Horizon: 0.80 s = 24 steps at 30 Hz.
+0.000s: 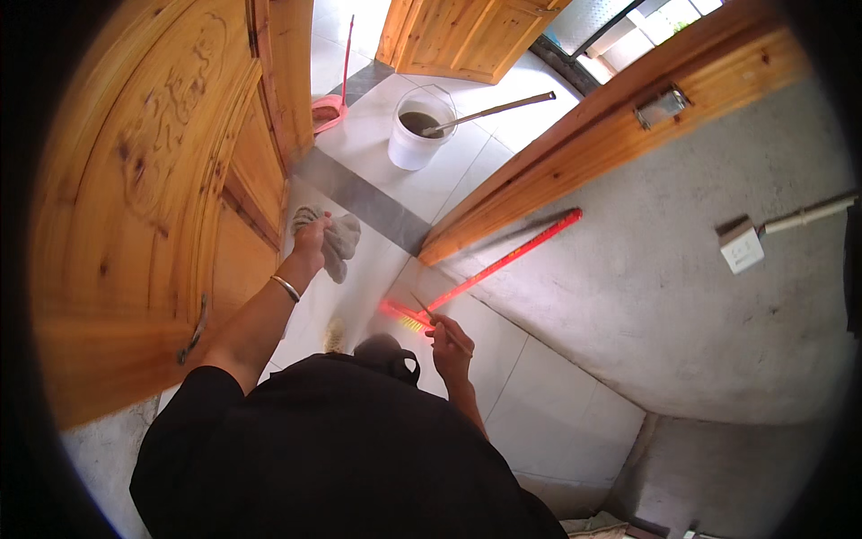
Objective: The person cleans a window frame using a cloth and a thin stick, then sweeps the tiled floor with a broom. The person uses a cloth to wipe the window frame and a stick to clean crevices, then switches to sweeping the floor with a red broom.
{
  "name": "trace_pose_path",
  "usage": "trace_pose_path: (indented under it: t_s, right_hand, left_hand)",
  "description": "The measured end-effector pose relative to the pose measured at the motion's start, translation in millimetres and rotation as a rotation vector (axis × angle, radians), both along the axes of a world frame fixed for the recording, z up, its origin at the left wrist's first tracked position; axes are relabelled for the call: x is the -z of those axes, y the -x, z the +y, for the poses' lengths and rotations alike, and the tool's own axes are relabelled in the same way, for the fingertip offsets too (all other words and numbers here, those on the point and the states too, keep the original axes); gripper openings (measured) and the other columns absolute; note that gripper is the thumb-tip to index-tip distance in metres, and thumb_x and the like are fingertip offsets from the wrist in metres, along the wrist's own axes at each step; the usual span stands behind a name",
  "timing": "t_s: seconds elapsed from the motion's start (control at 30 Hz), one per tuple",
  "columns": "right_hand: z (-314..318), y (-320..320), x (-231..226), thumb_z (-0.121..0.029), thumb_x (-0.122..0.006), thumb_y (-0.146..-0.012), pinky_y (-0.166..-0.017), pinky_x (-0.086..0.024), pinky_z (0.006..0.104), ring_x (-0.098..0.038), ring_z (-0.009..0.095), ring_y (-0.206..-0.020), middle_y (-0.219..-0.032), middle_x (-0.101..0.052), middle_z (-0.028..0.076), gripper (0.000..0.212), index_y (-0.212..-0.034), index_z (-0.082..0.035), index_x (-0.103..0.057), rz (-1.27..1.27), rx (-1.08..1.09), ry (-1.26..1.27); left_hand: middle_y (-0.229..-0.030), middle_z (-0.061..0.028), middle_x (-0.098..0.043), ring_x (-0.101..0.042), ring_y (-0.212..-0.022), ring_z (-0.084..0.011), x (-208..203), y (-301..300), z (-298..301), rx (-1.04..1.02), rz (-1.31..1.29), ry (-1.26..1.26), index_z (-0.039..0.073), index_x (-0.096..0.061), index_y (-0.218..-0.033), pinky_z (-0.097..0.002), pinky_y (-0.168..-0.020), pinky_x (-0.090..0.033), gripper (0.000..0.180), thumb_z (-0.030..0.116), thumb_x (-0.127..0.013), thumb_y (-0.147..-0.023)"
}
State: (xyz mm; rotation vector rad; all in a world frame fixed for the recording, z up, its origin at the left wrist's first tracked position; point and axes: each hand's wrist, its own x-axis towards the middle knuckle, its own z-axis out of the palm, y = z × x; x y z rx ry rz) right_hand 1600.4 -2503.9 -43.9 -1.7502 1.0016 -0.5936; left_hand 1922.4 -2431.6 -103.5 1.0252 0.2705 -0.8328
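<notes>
My left hand (310, 248), with a bangle on the wrist, is closed around a crumpled grey cloth (342, 239) beside the wooden door (180, 135). The cloth hangs above the tiled floor. Lower down on the right, my right hand (451, 349) grips a thin brown stick-like tool (453, 332); its exact kind is unclear. Just beyond that hand is a red broom (512, 260) with yellowish bristles, its long handle slanting up along the grey wall. I cannot tell whether the hand touches the broom head.
A white bucket (409, 153) of murky liquid stands past the dark threshold strip (359, 198), with a long-handled tool (503, 110) leaning in it. Left of it sits a pink dustpan (329, 115) with an upright red handle. A wooden door frame (575, 135) and a grey wall (646, 260) bound the right.
</notes>
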Motion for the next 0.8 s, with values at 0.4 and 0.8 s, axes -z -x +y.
trace_pose_path:
  t_s: [0.4,0.8]
  right_hand:
    - [-159,-134,35,-0.011,-0.054,-0.092,-0.063,-0.053,0.026,-0.067,0.016,-0.07,-0.084,-0.067,0.012,0.018,-0.098,0.003,-0.063,-0.05,-0.003,-0.111]
    - [-281,-250,33,-0.007,-0.055,-0.09,-0.061,-0.052,0.0241,-0.065,0.014,-0.069,-0.083,-0.065,0.01,0.016,-0.1,0.003,-0.063,-0.033,0.035,-0.18]
  left_hand:
    - [-0.086,-0.0012,-0.055,-0.053,-0.081,-0.0157,20,-134,-163,-0.002,-0.072,-0.06,0.013,-0.059,-0.096,-0.0311,-0.073,-0.046,0.018,0.007,-0.059,-0.079]
    - [-0.085,-0.0039,-0.057,-0.057,-0.078,-0.0184,40,-243,-333,0.136,-0.005,0.043,0.01,-0.06,-0.094,-0.0316,-0.072,-0.049,0.017,0.006,-0.061,-0.077]
